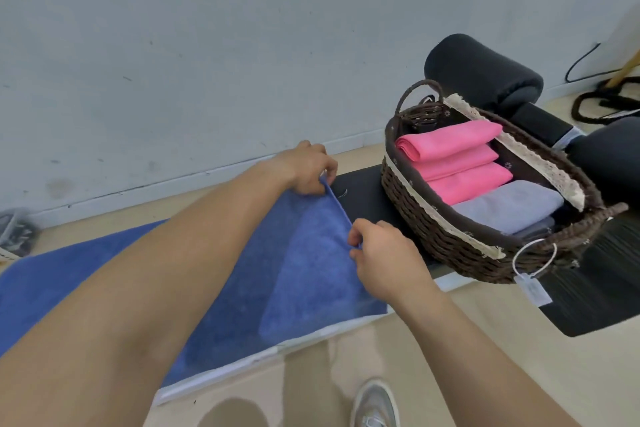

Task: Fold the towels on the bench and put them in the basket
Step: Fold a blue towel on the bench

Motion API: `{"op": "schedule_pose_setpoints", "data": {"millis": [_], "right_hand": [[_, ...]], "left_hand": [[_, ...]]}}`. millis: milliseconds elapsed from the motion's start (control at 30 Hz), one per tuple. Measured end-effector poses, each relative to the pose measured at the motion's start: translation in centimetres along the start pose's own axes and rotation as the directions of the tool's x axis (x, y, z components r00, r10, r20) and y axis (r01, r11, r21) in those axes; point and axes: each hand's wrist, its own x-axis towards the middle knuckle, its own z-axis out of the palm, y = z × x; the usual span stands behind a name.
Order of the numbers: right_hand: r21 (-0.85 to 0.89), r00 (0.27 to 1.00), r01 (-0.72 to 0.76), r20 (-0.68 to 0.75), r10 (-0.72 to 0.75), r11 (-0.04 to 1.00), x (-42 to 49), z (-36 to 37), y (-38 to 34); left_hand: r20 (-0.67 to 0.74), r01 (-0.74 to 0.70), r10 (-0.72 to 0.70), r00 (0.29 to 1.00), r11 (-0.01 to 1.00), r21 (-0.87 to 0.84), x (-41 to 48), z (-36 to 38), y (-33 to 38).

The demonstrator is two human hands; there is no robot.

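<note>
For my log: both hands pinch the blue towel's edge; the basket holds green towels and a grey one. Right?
No: the head view shows pink towels, not green, in the basket with the grey towel. The left hand and right hand do pinch the edge of the blue towel.

No text, brand or number readable anywhere, white paper tag (533, 289) hanging on a white loop from the near end of the wicker basket (433, 232), faint print on the tag too small and blurred to make out
</note>
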Motion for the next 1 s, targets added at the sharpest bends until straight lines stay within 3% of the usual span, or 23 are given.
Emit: {"op": "schedule_pose_setpoints", "data": {"millis": [133, 267, 433, 633, 767, 900, 1000], "right_hand": [[-0.049, 0.999, 0.053, -0.011, -0.054, 0.997, -0.2, 0.0, 0.0], [0.048, 0.998, 0.046, -0.039, -0.044, 0.998, -0.8, -0.9, 0.1], [-0.075, 0.997, -0.07, -0.028, 0.068, 0.995, -1.5, -1.6, 0.2], [-0.294, 0.977, -0.173, -0.174, 0.126, 0.94, -2.5, -1.7, -0.2], [-0.325, 0.968, -0.066, -0.25, -0.018, 0.943, -2.4, -1.0, -1.7], [-0.291, 0.993, 0.024, -0.1, -0.055, 0.956, -2.5, -0.4, -5.0], [-0.243, 0.989, 0.111, -0.072, -0.132, 0.964, -3.0, 0.3, -8.7]], "left_hand": [[0.068, 0.067, -0.075, 0.995, 0.991, 0.116, 0.1, -1.2, -1.3], [-0.108, 0.159, -0.148, 0.983, 0.982, 0.104, 0.3, -1.9, -1.4], [-0.214, 0.214, -0.241, 0.947, 0.967, -0.14, 1.5, -1.0, 0.6], [-0.273, 0.177, -0.277, 0.921, 0.924, -0.339, 3.2, 0.9, 2.8], [-0.218, 0.137, -0.249, 0.944, 0.893, -0.43, 0.9, 2.2, 2.5], [-0.276, 0.154, -0.285, 0.918, 0.897, -0.415, -4.8, 3.7, -0.3], [-0.278, 0.221, -0.361, 0.89, 0.875, -0.43, -11.0, 5.0, -3.7]]}}
